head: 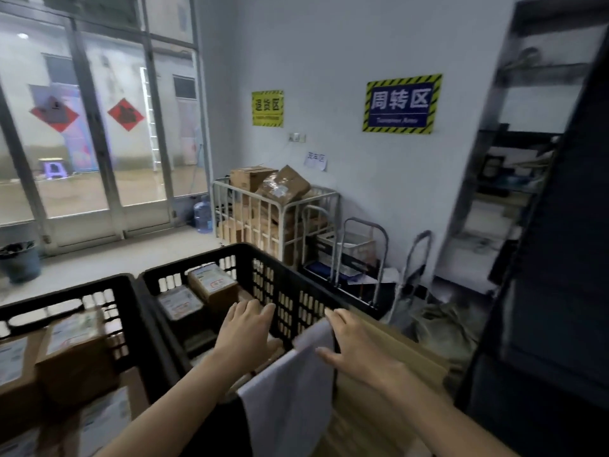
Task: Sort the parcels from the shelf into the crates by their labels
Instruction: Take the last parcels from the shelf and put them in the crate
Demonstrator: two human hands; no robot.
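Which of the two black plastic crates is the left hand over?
The right-hand black slotted plastic crate: the left hand hovers inside its rim, fingers straight. The other crate sits farther left, with no hand over it.

Soft daylight enters through the tall metal-framed glass doors at left; the room is dim. Everything is motion-blurred (small print on the blue hazard-striped wall sign smears), and edges bow.

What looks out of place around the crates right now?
A white sheet or mailer is draped over the right crate's rim, half in and half out, under the right hand. Farther back, the top box in the white wire cage sits tilted on the heap.
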